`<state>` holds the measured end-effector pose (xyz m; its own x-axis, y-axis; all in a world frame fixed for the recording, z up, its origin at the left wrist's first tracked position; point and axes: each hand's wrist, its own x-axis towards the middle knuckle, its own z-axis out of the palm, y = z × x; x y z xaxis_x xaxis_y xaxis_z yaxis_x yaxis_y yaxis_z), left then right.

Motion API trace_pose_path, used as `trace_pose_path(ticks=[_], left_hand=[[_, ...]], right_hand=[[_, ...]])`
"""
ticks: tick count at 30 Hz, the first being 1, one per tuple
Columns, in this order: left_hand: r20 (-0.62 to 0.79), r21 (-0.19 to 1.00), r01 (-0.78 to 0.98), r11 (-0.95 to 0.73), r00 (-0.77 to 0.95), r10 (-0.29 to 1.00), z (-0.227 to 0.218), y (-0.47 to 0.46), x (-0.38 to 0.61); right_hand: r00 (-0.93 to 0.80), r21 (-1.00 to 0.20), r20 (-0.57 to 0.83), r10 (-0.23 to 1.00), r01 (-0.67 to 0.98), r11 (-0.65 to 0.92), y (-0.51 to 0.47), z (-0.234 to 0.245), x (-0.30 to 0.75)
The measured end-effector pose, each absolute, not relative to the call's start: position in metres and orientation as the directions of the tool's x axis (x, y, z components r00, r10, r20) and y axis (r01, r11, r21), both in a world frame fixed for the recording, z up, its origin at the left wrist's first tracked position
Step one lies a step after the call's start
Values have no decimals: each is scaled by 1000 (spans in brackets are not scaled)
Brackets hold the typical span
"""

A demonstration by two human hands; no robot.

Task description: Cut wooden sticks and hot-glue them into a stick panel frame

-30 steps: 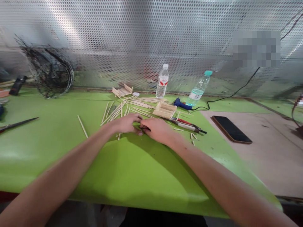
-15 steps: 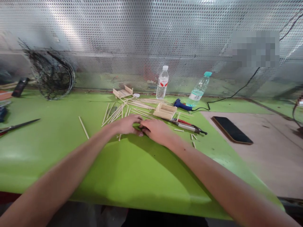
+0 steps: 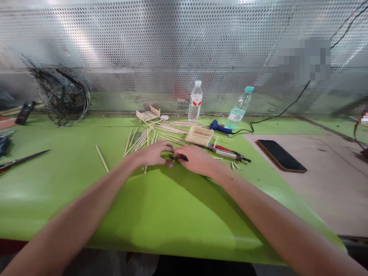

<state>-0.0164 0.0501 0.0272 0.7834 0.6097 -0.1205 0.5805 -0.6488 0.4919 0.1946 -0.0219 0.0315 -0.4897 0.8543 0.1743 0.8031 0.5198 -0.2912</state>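
Observation:
My left hand (image 3: 156,153) rests above the green tabletop, thumb and fingers curved with a gap between them; I see nothing held there. Close against its fingertips is my right hand (image 3: 194,159), its fingers closed around a small dark object (image 3: 185,157) too hidden to name. Thin wooden sticks (image 3: 138,142) lie scattered behind and left of my hands. A small stick-built wooden frame (image 3: 199,135) stands just behind my right hand, beside red-and-grey handled tools (image 3: 227,152). A second wooden frame (image 3: 148,114) sits farther back.
Two water bottles, one white-capped (image 3: 195,101) and one teal-capped (image 3: 238,109), stand at the back near a blue glue gun (image 3: 220,127) with a black cord. A phone (image 3: 281,156) lies right; scissors (image 3: 24,159) and a wire coil (image 3: 67,97) are left. Perforated metal (image 3: 129,50) walls the back.
My right hand has shifted slightly right and turned, showing more of the dark object. The left hand stays nearly in place. The view has moved a little.

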Motion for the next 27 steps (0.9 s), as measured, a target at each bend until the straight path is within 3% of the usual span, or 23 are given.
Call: trace_pose_path(ticks=[10,27], left_hand=[[-127,498,588,-637,777,617,29,50,-16],[-119,501,593,-630,769,629,30,49,-15]], right_hand=[[-497,-300,152,854,801,519,-25,34,202],[-550,-206,194,812,787,582,-25,30,204]])
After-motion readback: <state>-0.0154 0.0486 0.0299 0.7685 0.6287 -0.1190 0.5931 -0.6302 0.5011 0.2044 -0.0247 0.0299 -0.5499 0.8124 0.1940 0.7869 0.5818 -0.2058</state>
